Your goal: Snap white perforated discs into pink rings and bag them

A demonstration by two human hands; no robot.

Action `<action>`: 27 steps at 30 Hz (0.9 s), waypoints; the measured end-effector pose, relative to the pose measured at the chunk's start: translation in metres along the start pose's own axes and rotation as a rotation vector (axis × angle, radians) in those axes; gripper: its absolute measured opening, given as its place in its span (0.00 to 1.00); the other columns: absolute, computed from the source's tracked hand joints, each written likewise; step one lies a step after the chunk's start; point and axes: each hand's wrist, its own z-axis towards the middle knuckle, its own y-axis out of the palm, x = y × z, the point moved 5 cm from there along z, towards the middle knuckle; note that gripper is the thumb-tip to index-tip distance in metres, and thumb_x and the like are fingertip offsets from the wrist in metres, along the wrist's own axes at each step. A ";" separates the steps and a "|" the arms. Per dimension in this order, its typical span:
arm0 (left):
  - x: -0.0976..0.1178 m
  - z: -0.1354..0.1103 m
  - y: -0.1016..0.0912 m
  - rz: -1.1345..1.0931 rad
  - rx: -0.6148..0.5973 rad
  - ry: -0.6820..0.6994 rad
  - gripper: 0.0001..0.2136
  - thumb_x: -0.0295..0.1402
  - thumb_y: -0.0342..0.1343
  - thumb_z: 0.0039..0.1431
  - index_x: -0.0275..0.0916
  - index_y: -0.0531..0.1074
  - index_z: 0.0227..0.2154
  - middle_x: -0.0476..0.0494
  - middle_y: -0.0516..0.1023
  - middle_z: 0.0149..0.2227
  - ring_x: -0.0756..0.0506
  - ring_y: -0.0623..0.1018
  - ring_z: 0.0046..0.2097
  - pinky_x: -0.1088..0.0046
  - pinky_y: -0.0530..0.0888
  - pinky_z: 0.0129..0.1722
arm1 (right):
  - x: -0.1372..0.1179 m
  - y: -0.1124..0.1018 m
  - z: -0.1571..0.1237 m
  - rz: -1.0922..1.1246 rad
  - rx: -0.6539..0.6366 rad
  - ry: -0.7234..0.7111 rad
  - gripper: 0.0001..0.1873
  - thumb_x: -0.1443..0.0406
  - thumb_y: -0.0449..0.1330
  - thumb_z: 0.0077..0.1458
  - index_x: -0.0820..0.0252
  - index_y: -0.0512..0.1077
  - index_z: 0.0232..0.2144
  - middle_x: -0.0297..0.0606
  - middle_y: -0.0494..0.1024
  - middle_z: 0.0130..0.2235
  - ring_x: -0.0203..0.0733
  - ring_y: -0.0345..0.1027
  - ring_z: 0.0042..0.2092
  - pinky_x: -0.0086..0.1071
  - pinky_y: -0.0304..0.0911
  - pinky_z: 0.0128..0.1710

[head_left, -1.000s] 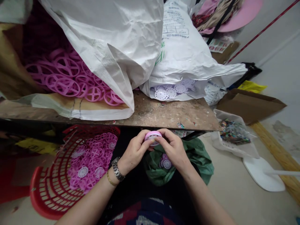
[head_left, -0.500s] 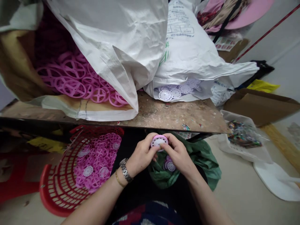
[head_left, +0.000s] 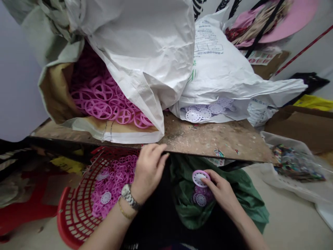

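Note:
Between thumb and fingers, my right hand (head_left: 218, 184) grips a round pink plastic ring with a white slotted disc (head_left: 199, 178) set in it. It holds this piece over a green cloth bag (head_left: 186, 210), where a few similar pink-and-white pieces (head_left: 200, 198) lie. My left hand (head_left: 150, 171) is raised near the table's front edge, thumb apart from the fingers, with nothing visible in it. Left of that hand, a red plastic basket (head_left: 68, 205) holds many pink spoked rings (head_left: 111, 184) and some white discs.
On the worn wooden table (head_left: 208, 139) lies a large sack (head_left: 145, 38) spilling pink spoked rings (head_left: 101, 100). Beside it, a white sack (head_left: 221, 66) opens on white discs (head_left: 204, 113). At the right are a cardboard box (head_left: 309, 128) and a clear bin (head_left: 286, 139) of small packets.
My hands have parted. The right hand has kept the pink-and-white piece and moved right over the green bag; my left hand has let go and moved left. The view has shifted.

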 end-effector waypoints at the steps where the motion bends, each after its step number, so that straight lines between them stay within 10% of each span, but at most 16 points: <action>1: -0.008 0.008 -0.009 0.112 0.055 0.008 0.13 0.28 0.51 0.63 0.38 0.70 0.49 0.39 0.72 0.43 0.42 0.71 0.46 0.62 0.71 0.48 | 0.014 -0.002 0.000 -0.108 -0.034 0.035 0.15 0.55 0.54 0.54 0.57 0.74 0.37 0.39 0.79 0.36 0.48 0.73 0.39 0.37 0.65 0.40; 8: -0.053 0.062 -0.020 0.607 0.039 0.020 0.12 0.34 0.52 0.62 0.39 0.76 0.44 0.36 0.69 0.38 0.37 0.68 0.42 0.58 0.70 0.41 | 0.045 -0.001 -0.004 -0.591 -0.151 0.020 0.18 0.61 0.55 0.57 0.64 0.75 0.45 0.52 0.78 0.47 0.57 0.72 0.49 0.44 0.66 0.48; 27: -0.066 0.046 -0.034 0.386 -0.167 0.376 0.09 0.29 0.49 0.64 0.37 0.74 0.36 0.37 0.74 0.42 0.42 0.72 0.42 0.62 0.73 0.41 | -0.140 0.034 0.027 0.134 -0.181 -0.352 0.11 0.63 0.58 0.59 0.55 0.75 0.44 0.37 0.80 0.43 0.44 0.74 0.45 0.36 0.65 0.47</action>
